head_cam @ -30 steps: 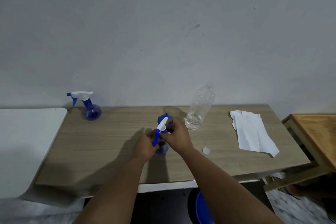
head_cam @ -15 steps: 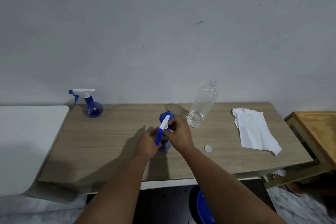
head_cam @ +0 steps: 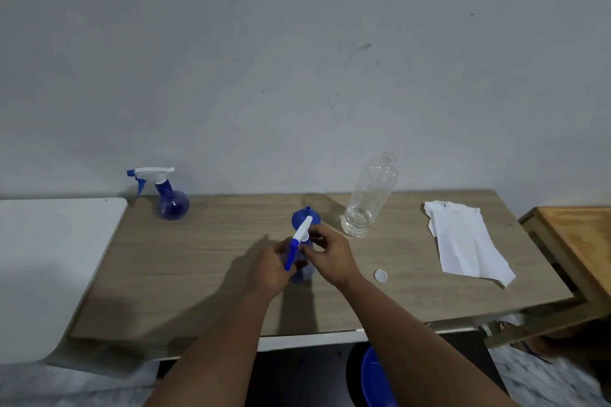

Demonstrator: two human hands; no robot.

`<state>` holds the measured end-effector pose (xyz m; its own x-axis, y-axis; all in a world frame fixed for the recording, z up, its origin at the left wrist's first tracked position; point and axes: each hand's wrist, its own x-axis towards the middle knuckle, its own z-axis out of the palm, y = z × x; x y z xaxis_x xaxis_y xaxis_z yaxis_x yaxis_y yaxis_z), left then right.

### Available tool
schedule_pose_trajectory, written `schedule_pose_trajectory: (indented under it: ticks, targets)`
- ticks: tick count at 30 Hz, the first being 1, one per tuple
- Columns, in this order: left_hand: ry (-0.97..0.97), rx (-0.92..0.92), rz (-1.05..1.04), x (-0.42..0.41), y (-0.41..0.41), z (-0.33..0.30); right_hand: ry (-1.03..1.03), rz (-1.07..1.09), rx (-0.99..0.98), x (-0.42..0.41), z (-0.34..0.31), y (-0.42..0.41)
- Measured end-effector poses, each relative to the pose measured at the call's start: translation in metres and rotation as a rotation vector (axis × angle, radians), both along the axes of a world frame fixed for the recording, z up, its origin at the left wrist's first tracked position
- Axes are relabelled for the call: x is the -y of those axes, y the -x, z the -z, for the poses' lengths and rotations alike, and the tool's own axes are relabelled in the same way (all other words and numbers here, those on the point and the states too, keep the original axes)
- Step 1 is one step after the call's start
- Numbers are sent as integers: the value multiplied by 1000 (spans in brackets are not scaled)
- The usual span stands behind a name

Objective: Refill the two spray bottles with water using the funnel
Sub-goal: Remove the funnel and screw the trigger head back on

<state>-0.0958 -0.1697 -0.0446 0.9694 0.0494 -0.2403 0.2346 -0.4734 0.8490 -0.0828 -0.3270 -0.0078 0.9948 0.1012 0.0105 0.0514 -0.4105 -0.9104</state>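
A blue spray bottle (head_cam: 302, 273) stands at the middle of the wooden table (head_cam: 198, 268). My left hand (head_cam: 269, 269) grips its body. My right hand (head_cam: 330, 256) holds the white collar of its spray head (head_cam: 301, 233), whose blue trigger points down toward me. Just behind it sits a blue funnel (head_cam: 304, 216), partly hidden by the spray head. A second blue spray bottle (head_cam: 165, 196) with its white head on stands at the table's back left. A clear plastic water bottle (head_cam: 368, 198), uncapped and nearly empty, stands to the right of the funnel.
A small white bottle cap (head_cam: 381, 275) lies on the table near my right wrist. White paper towels (head_cam: 463, 241) lie at the right. A white surface (head_cam: 43, 258) adjoins on the left, a wooden stand (head_cam: 575, 241) on the right. A blue bucket (head_cam: 373, 380) is under the table.
My hands stay on the bottle and spray head; the right hand's fingers have shifted slightly around the collar. The camera view has drifted a little.
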Motion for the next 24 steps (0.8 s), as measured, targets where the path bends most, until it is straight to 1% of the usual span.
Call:
schedule_pose_trajectory:
  ticks: [3, 5, 7, 10, 11, 13, 15, 18, 19, 22, 24]
  targets:
    - [14, -2, -1, -1, 1, -3, -32, 74, -48, -1, -2, -2]
    - [7, -2, -11, -1, 1, -2, -42, 17, -40, -1, -3, -1]
    - [8, -10, -7, -1, 1, -3, -9, -33, -21, -1, -4, -2]
    - [11, -16, 7, -2, 2, -3, -34, 29, -105, -2, -8, -5]
    - [15, -13, 7, -2, 2, -4, -45, 15, -128, -3, -10, -6]
    - [23, -5, 3, -4, 2, -4, -19, -83, -144, -1, -11, -9]
    - [25, -4, -2, -4, 2, -2, 7, -108, -122, 1, -9, -11]
    - [9, 2, 18, -5, 3, 2, -10, 8, -131, -1, -4, -10]
    - [2, 4, 24, -5, 3, 2, -14, 5, -138, -2, -3, -10]
    - [-7, -4, 23, -6, 2, 2, -24, -119, -140, 0, -1, -6]
    - [-8, -2, 16, -5, 2, 2, -18, -100, -90, 2, 2, -4]
